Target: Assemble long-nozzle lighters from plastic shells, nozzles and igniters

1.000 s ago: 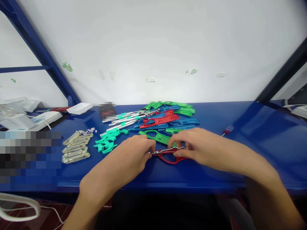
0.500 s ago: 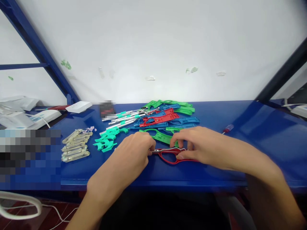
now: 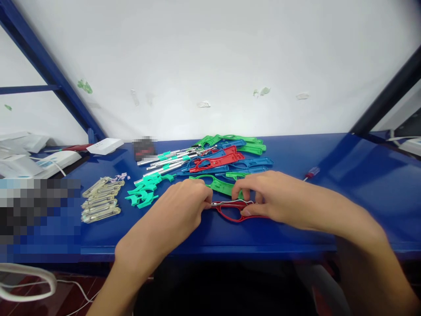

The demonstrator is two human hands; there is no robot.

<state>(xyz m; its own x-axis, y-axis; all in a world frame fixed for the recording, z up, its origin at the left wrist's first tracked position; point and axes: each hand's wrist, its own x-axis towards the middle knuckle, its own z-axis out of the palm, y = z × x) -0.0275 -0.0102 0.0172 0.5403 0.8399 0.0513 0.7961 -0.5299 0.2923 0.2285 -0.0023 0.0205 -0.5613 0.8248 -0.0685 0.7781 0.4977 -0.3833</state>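
Observation:
A red plastic casing (image 3: 230, 217) with a looped handle lies flat near the front of the blue table. My left hand (image 3: 192, 197) pinches its left end, where a metal rod enters; the fingertips are partly hidden. Over the casing, my right hand (image 3: 259, 195) is curled, thumb and fingers gripping its right part. A thin bent wire (image 3: 241, 201) runs along the casing's upper edge between the hands. Just behind lies a green casing (image 3: 222, 186), close to my right fingers.
Red casings (image 3: 217, 161), blue and green ones pile up behind. Metal rods (image 3: 164, 163), teal pieces (image 3: 143, 191) and clear parts (image 3: 101, 202) lie leftward. A screwdriver (image 3: 312, 173) rests at the right. The table's front edge (image 3: 230, 251) is near me.
The whole view has shifted slightly. Both hands keep nearly the same hold on the red casing, and the wire still lies along it.

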